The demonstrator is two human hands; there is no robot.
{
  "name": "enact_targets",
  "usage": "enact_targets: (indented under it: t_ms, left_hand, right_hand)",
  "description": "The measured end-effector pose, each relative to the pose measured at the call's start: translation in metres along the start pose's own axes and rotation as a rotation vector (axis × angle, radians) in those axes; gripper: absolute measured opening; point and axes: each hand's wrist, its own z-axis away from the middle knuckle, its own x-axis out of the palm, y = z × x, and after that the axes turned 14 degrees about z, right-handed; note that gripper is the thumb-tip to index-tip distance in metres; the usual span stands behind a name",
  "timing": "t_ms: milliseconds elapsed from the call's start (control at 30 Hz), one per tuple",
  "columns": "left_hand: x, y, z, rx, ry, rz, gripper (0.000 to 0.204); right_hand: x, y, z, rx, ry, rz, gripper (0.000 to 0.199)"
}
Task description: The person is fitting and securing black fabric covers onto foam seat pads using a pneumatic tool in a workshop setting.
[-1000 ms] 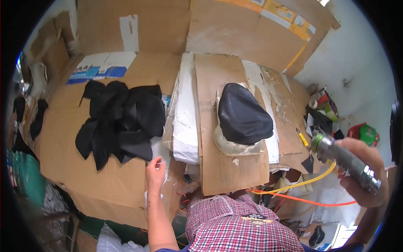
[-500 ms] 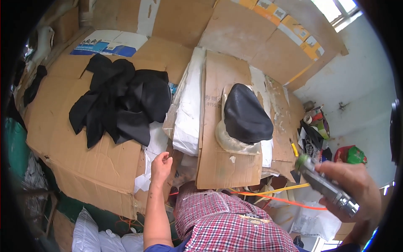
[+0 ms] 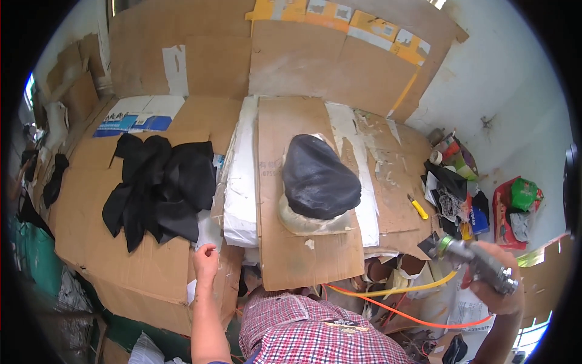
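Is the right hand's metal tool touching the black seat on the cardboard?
Apart. The head view shows the metal tool in the right hand, off the table edge from the black seat.

A padded seat point(image 3: 318, 176) sits on a cardboard sheet point(image 3: 303, 255) at the workbench's point(image 3: 91, 242) middle; a pile of covers point(image 3: 160, 188) lies left, a cutter point(image 3: 417, 207) right.

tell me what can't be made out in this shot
- Head view: whatever the left hand pinches at the white scrap; its fingers cover it.
- Tip of the metal tool in the right hand: small and blurred.
- Foam form under the black seat cover: mostly hidden by the cover.
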Motion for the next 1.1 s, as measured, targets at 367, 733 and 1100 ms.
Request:
enact_targets:
  t_ms: [367,733,1100]
  left_hand:
    - [0.161,0.117,0.030,-0.357,-0.155,0.644,0.017]
    - [0.249,0.140,0.048,-0.549,0.026,0.747,0.014]
    - [0.233,0.126,0.055,-0.612,0.032,0.759,0.024]
  right_hand:
    - [-0.041,0.116,0.007,-0.051,0.055,-0.327,0.058]
    - [-0.066,0.176,-0.010,-0.169,-0.002,-0.236,0.057]
    - [-0.059,0.195,-0.020,-0.087,0.058,-0.420,0.060]
